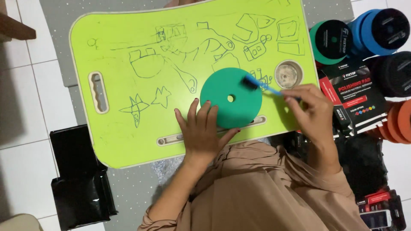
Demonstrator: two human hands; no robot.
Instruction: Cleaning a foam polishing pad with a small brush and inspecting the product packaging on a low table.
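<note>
Left hand (201,132) lies open, fingers pinning the green pad (231,97). Right hand (311,109) pinches the blue brush (260,84) at its edge. Light hold-down: pad could slide across the tray (120,137).

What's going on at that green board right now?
A person steadies a green foam disc on a lime lap desk with the left hand. The right hand holds a blue brush, its bristles on the disc's upper right edge. More foam pads lie stacked at the right.

Loose tan sleeves (299,188), dark nail polish
</note>
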